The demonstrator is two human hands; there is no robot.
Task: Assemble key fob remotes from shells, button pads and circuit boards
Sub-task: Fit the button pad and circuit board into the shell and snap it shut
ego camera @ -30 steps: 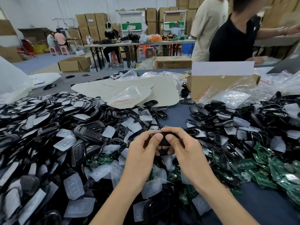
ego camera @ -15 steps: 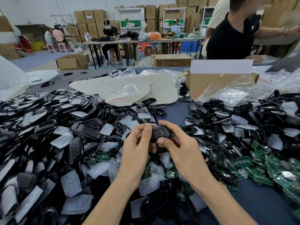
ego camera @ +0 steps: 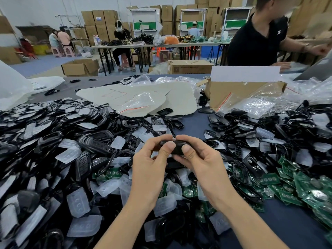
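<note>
pinches a black key fob between left hand and right hand, thumbs pressed on its near face, fingers curled over its far edge. holds it just above the heap, near the middle of the table. under and left of it: black shells mixed with clear button pads. to the right: green circuit boards beside more shells. farther back: flat pale sheets, plastic bags, a cardboard box.

Head-worn wide view, looking forward and down, close over table
</note>
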